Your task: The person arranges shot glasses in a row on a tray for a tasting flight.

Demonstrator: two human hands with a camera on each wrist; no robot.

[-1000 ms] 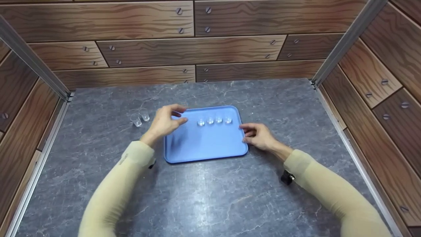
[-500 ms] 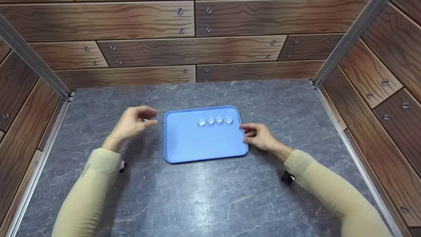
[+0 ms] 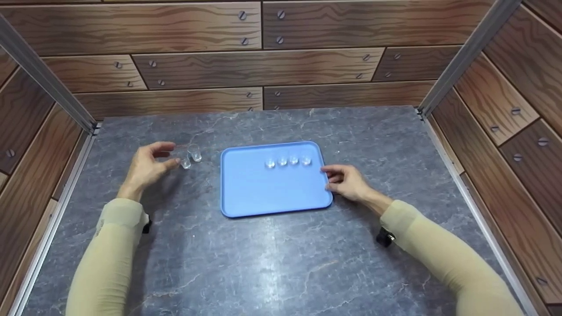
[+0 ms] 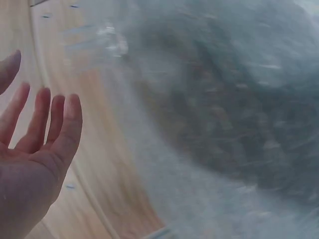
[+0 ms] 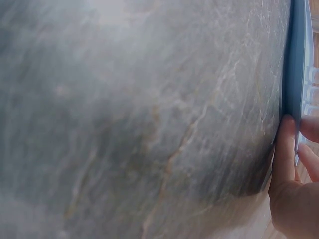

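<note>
My left hand (image 3: 147,166) is left of two small clear shot glasses (image 3: 196,155) standing on the tabletop. Its thumb and fingers are spread beside the nearer one. In the left wrist view the fingers (image 4: 70,124) look relaxed, apart from the blurred glasses (image 4: 112,42). A blue rectangular tray (image 3: 276,188) lies mid-table, bearing several more clear shot glasses (image 3: 282,161) in a row towards its back right. At the tray's right side, my right hand (image 3: 347,183) holds the rim. The right wrist view shows fingers on both sides of the rim (image 5: 294,64).
The grey marbled tabletop (image 3: 268,259) extends around the tray. Wood-patterned panels (image 3: 197,70) enclose the back and both sides, with metal frame rails (image 3: 478,210) along the side edges.
My left hand has moved left, away from over the tray, past the two loose glasses to their left side. The right hand and the tray have stayed put.
</note>
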